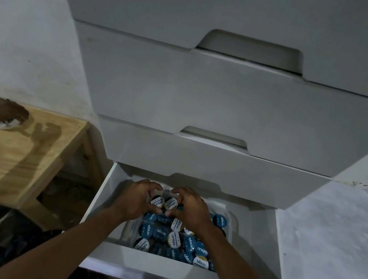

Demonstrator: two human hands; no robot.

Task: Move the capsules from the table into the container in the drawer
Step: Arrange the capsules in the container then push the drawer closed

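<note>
At the far left edge of the frame, a third hand (1,111), evidently another person's, reaches onto the wooden table (29,163) with its fingers curled down over a pale capsule (3,124); whether it has actually closed on it I cannot tell, since the fingers hide most of it and the edge of the picture is blurred. That capsule is the only one visible on the table top, which suggests the task is close to its end. Moving toward the centre, the bottom drawer (255,259) of a white cabinet (208,99) stands pulled out in the lower middle of the frame, with the clear container (230,223) sitting inside it, already heaped with blue and white capsules (176,242). The left hand (137,198) hovers over the far end of the container, fingers half curled, thumb and fingertips pinching a white-topped capsule (158,202). Just to its right, the right hand (188,206) mirrors it, half closed around a second white-topped capsule (171,203). Both are held low, close over the heap, probably so that they can be set down rather than dropped and rolled out. The hands work toward the back of the container, likely because the front is already piled high.
</note>
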